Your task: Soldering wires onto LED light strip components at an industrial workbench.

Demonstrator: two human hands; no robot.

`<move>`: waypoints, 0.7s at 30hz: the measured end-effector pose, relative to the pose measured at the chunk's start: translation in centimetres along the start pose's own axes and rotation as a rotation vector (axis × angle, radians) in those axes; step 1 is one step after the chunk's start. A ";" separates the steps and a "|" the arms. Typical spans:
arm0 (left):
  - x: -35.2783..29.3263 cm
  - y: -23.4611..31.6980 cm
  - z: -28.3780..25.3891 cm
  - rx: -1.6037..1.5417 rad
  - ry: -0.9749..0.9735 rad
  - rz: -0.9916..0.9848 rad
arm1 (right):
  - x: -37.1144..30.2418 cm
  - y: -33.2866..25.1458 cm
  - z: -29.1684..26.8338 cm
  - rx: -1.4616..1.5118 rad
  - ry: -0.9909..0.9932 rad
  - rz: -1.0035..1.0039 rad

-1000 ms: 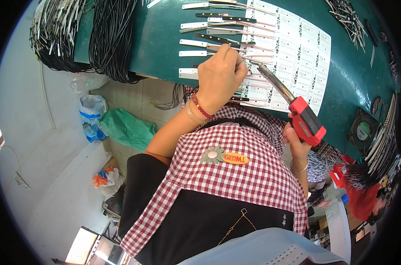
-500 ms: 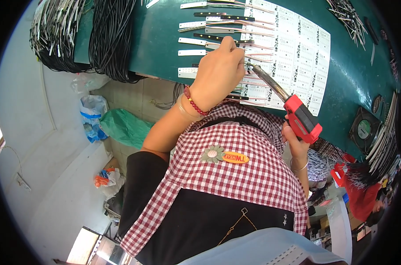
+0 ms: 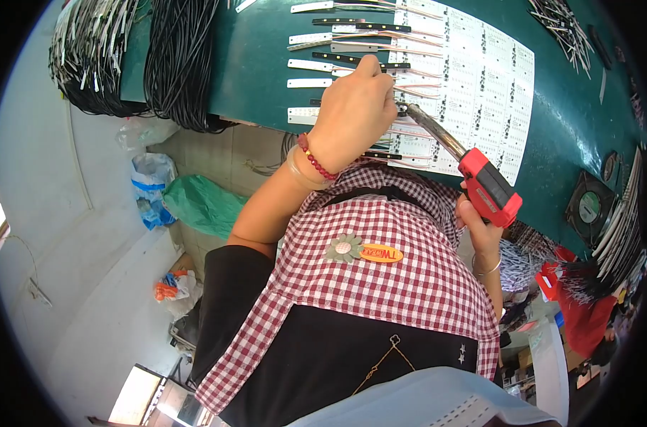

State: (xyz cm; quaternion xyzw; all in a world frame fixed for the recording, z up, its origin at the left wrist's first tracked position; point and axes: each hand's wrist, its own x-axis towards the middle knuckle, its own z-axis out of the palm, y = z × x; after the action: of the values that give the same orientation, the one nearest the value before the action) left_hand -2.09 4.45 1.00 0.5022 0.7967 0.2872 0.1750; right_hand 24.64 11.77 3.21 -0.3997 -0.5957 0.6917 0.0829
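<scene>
Soldering iron [image 3: 474,168] clasped in right grip [image 3: 481,231], tip [image 3: 413,111] beside left grip [image 3: 359,110] (its hold unclear)

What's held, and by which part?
Right hand: soldering iron, by its red-and-black handle. Left hand: over the strips, fingertips hidden; can't tell if it grips one.
</scene>
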 end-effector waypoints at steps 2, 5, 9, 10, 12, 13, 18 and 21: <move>0.1 0.1 0.0 0.010 0.003 0.002 | -0.2 -0.1 0.0 0.007 0.045 -0.033; 0.0 0.3 -0.2 0.017 -0.012 -0.019 | -0.2 -0.6 -0.1 0.054 0.096 -0.099; -0.3 0.5 -0.3 0.028 -0.008 -0.064 | 0.4 -0.7 -0.6 0.269 0.120 -0.189; -0.4 0.6 -0.4 0.030 -0.005 -0.075 | 0.9 -0.9 -0.3 0.314 0.109 -0.239; -0.7 0.5 -0.5 0.017 0.005 -0.076 | 2.2 -2.4 1.6 0.387 0.217 -0.240; -0.9 0.3 -0.5 0.001 0.009 -0.078 | 2.6 -3.0 2.2 0.459 0.328 -0.234; -1.2 0.1 0.1 -0.036 0.072 -0.071 | 1.5 -1.7 1.0 0.347 0.089 -0.151; -1.2 0.0 0.3 -0.044 0.097 -0.066 | 0.6 -0.4 1.0 0.186 0.055 -0.116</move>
State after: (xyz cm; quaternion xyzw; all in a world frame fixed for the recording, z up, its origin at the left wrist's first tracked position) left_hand -1.43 3.45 0.79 0.4569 0.8139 0.3228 0.1567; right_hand 23.45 11.45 3.32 -0.3740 -0.5488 0.7266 0.1761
